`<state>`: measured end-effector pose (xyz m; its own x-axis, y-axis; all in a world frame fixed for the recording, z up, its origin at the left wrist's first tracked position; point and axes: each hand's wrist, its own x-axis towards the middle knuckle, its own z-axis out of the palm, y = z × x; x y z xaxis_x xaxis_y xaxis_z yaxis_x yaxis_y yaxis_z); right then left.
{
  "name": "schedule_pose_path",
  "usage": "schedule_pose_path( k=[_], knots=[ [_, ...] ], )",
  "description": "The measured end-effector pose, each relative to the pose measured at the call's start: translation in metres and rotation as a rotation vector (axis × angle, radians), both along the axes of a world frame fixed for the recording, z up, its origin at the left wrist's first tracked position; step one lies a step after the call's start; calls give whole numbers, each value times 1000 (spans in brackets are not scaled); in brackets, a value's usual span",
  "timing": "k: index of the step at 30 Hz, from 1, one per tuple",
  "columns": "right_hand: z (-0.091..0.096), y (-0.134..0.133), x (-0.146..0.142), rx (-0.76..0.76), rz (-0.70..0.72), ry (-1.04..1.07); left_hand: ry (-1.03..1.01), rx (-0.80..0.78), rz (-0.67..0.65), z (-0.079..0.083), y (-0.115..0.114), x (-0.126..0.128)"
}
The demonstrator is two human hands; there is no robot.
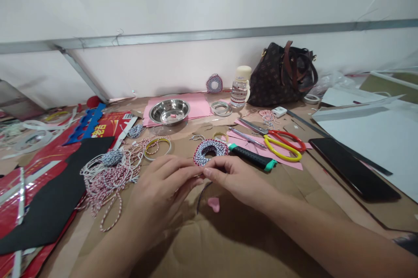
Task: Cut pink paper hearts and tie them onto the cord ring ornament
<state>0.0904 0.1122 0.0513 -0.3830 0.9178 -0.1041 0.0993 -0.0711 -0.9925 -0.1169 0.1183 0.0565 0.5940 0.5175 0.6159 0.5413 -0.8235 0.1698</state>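
My left hand and my right hand meet at the fingertips in the middle, both closed in a pinch. What they grip is small and hidden by the fingers. Just beyond the fingertips is a ring wrapped in red, white and blue cord; whether the fingers touch it I cannot tell. A thin dark cord trails below the hands. Nearer me, a pink heart-shaped piece lies on the cardboard.
Left are tangled cords, black sheet and tape roll. Behind stand a steel bowl, bottle and handbag. Right lie a box cutter, scissors, pen and phone.
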Motion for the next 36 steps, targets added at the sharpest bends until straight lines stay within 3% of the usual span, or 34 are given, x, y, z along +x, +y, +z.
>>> schedule_pose_path(
  k=[8, 13, 21, 25, 29, 36],
  knots=[
    [1, -2, -3, -53, 64, 3, -38, -94, 57, 5, -6, 5],
    [-1, -1, -5, -79, 16, -1, -36, -206, 99, 4, -6, 6],
    [0, -1, -3, 130, -81, -133, 14, -384, 122, 1, -6, 8],
    [0, -1, -2, 133, -120, -131, -16, -346, 117, 2, -5, 4],
    [0, 1, -1, 82, -125, -85, -49, -183, 131, 2, -1, -1],
    [-2, 2, -1, 112, -116, -106, -57, -57, 29, 0, -2, 4]
  ],
)
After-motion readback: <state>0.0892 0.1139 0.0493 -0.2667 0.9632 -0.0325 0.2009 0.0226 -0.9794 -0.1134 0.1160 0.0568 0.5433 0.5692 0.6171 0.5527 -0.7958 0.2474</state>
